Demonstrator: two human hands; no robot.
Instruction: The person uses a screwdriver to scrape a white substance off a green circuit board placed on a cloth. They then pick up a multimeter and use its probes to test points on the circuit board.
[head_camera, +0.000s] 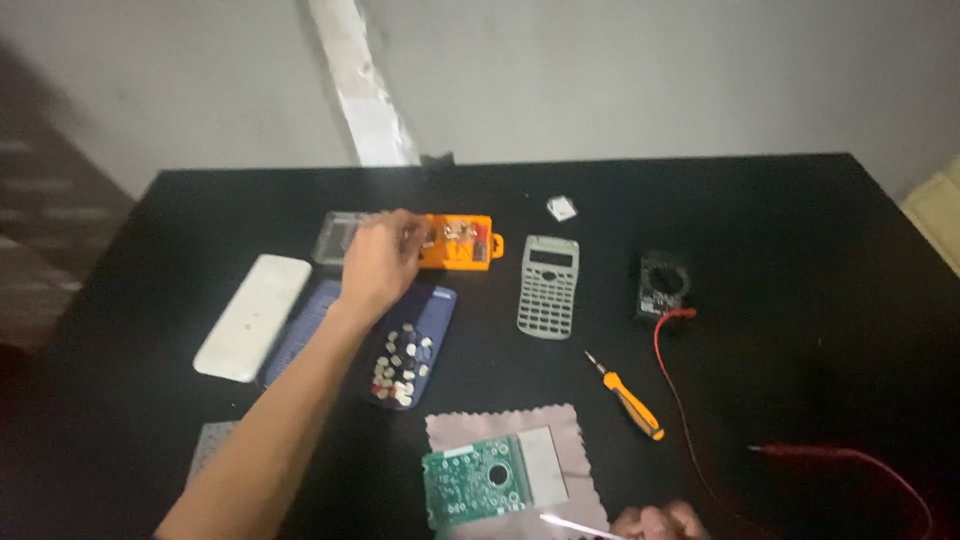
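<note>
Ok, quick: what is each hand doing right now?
Left hand: reaching into the orange bit case, fingers curled; grip cannot be told.
Right hand: mostly out of frame at the bottom edge; state cannot be told.

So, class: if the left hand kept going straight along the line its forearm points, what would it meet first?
The left hand points up and right, toward the orange bit case. Its fingers already seem to be over that case, so it comes first, though depth is unclear.

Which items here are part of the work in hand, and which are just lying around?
In use:
left hand at the orange bit case
right hand by the green circuit board
loose keys

Lying about:
calculator
multimeter
screwdriver
white cover
</note>
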